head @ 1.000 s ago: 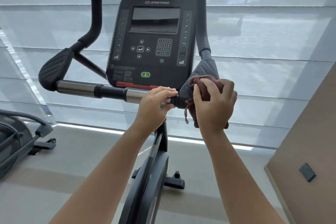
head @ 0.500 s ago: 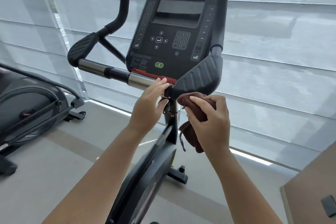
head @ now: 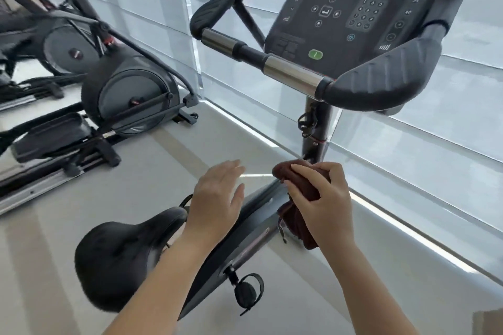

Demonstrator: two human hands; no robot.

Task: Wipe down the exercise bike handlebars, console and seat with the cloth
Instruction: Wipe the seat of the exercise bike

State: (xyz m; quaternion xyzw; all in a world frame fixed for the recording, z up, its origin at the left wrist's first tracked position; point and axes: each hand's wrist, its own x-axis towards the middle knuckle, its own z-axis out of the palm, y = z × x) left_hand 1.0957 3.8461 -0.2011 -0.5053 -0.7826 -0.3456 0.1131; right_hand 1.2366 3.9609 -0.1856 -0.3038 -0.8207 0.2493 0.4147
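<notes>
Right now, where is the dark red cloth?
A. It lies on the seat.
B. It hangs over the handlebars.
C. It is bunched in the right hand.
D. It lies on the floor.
C: the right hand holds the bunched cloth with curled fingers, below the handlebars; the left hand is open and holds nothing.

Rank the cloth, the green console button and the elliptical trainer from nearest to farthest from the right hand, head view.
1. Cloth, gripped in the right hand.
2. Green button, above on the console.
3. Elliptical trainer, far left across the floor.
</notes>
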